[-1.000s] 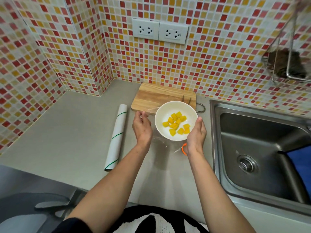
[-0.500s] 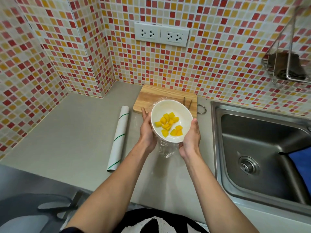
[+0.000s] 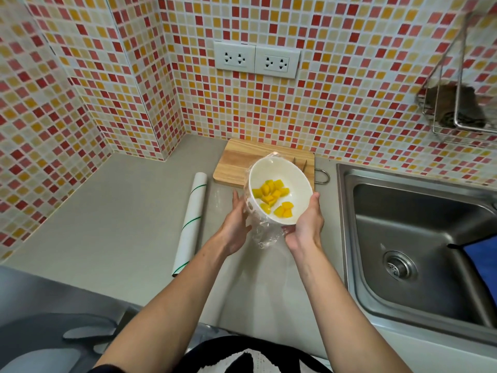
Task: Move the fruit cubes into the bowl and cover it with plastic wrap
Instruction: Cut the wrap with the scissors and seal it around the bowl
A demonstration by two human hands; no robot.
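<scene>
A white bowl point(image 3: 291, 181) holding several yellow fruit cubes point(image 3: 273, 196) is lifted off the counter and tilted toward me. Clear plastic wrap point(image 3: 265, 236) stretches over its rim and bunches underneath. My left hand point(image 3: 238, 224) cups the bowl's left underside. Against the lower right rim, my right hand point(image 3: 305, 224) grips the bowl and the wrap. The wooden cutting board point(image 3: 239, 164) lies behind the bowl by the tiled wall.
A white plastic wrap roll point(image 3: 191, 222) with green bands lies on the grey counter left of my hands. A steel sink point(image 3: 419, 254) sits at the right with a blue cloth point(image 3: 484, 257) in it. A wire rack point(image 3: 457, 111) hangs on the wall.
The bowl went from resting on the counter to being lifted and tilted toward me. Both hands shifted under it, gathering the plastic wrap beneath the base.
</scene>
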